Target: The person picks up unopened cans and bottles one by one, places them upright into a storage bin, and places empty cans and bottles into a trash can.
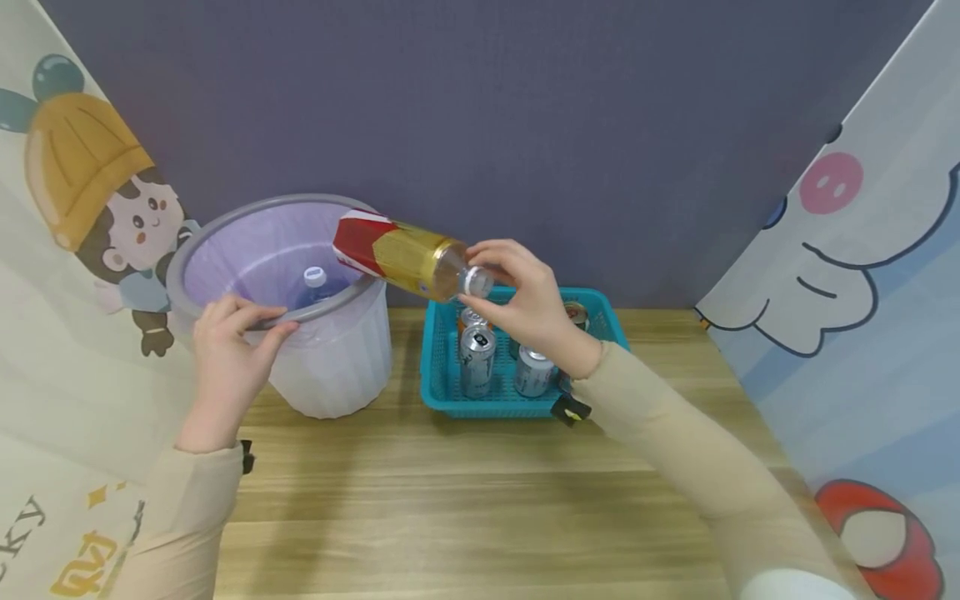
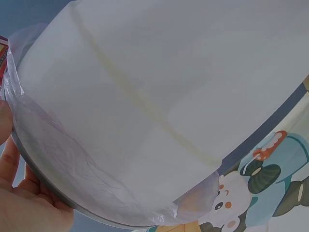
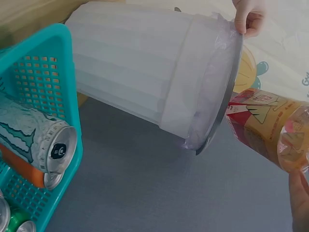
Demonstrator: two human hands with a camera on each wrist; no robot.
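My left hand (image 1: pixel 234 350) pinches the grey rim of a white trash bin (image 1: pixel 330 367), thumb and fingers on the near side of its edge. A lilac liner bag (image 1: pixel 247 242) lines the bin and folds over the rim. Inside it, a bottle with a white cap (image 1: pixel 315 277) shows. In my right hand (image 1: pixel 525 300) is a plastic bottle (image 1: pixel 405 257) with a red and yellow label, gripped by its capped neck. It lies tilted, base toward the bin, its lower end overlapping the bin's right rim in the head view.
A teal plastic basket (image 1: pixel 480 408) stands right of the bin, below my right hand. Several drink cans stand in it, among them a white can (image 1: pixel 477 362) and a shorter silver can (image 1: pixel 534 373). Both rest on a wood-grain table (image 1: pixel 450 508), with a dark panel (image 1: pixel 487 125) behind.
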